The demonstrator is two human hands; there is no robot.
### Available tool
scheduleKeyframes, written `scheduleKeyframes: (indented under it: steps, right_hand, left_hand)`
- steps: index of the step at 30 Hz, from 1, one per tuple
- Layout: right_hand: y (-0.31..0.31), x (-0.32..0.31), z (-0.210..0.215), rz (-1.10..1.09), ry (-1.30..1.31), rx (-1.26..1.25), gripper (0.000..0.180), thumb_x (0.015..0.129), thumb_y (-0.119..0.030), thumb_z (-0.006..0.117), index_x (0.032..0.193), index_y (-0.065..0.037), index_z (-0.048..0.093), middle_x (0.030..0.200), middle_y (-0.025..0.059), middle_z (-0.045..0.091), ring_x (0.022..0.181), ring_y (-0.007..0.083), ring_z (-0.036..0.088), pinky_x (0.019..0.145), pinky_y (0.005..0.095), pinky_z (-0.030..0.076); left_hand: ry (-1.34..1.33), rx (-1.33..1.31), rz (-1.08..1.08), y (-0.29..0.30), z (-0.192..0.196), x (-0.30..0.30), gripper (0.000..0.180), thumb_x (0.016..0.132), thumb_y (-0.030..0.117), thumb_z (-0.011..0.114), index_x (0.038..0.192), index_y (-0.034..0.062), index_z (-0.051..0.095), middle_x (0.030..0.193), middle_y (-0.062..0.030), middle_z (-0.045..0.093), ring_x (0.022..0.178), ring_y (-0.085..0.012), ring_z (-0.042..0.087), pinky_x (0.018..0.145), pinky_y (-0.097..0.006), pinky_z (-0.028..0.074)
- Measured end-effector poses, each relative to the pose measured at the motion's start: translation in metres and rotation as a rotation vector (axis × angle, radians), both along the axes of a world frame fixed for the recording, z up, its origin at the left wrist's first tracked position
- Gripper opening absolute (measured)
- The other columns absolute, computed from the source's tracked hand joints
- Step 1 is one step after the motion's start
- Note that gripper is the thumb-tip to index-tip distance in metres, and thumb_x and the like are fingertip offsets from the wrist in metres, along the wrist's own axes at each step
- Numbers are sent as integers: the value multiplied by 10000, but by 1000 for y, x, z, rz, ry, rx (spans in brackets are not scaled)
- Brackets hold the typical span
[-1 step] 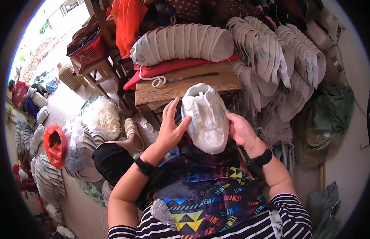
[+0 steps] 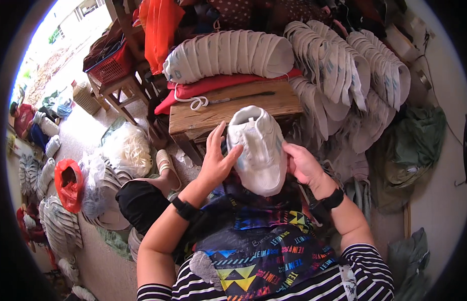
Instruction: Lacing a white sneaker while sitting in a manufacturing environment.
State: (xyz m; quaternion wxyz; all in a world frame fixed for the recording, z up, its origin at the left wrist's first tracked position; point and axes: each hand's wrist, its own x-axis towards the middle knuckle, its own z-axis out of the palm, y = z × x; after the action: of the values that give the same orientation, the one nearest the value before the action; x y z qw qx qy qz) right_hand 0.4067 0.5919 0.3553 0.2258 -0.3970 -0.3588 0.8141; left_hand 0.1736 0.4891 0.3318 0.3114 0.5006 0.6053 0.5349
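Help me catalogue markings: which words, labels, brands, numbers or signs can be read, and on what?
Dark apron: colourful printed lettering, not copied out here; its smallest words are too small to read.
White shoe: pale blue marks, no readable text.
Stacked shoe pieces: pale blue marks, too small to make out.

Shoe [image 2: 257, 155] between left grip [image 2: 216, 163] and right grip [image 2: 305, 163], bench [image 2: 221, 118] beyond, cord [image 2: 205, 100] on bench, basket [image 2: 109, 69] far left

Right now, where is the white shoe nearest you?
The shoe is just right of centre in the head view, between the left hand and right hand, this side of the table.
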Motion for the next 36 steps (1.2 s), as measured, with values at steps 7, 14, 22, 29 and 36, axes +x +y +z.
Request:
scheduleKeyframes:
  steps: [7,14,22,29,36]
  right_hand:
    - [37,-16,0,-109,-448,1198,360,876,-263,675,1076,18,573,1042,180,602,948,293,615,821,361,498]
    - [33,-60,-22,-16,-351,1327,503,902,-333,626,1245,8,485,1203,217,522,1148,369,504,1005,413,394]
    - [45,-45,-68,33,-407,1453,407,979,-328,522,1231,-9,513,1245,168,505,1196,289,459,1025,393,379]
    - [69,95,-64,119,-225,419,401,1000,-357,492,1200,-20,577,1128,103,637,1022,186,616,888,322,500]
    - [38,239,-179,128,-1013,158,192,876,-224,633,977,-67,682,803,34,667,692,128,625,591,284,497]
  left_hand:
    - [-181,119,-92,26,-8,21,854,845,333,711,1482,26,233,1416,-226,365,1316,-300,391,1084,-365,326]
    - [-195,-89,-188,31,-8,14,694,926,269,638,1464,76,245,1332,-126,458,1218,-190,435,1038,-324,352]
    - [-195,-123,-149,42,-48,16,752,930,342,627,1448,39,173,1291,-178,459,1180,-230,464,1011,-344,387]
    - [-235,-140,-112,43,-53,0,659,956,287,601,1437,48,220,1294,-130,455,1170,-198,468,1005,-312,384]
    - [-194,-196,-57,43,-48,10,669,950,284,600,1450,45,225,1337,-148,448,1230,-219,434,1057,-336,328]
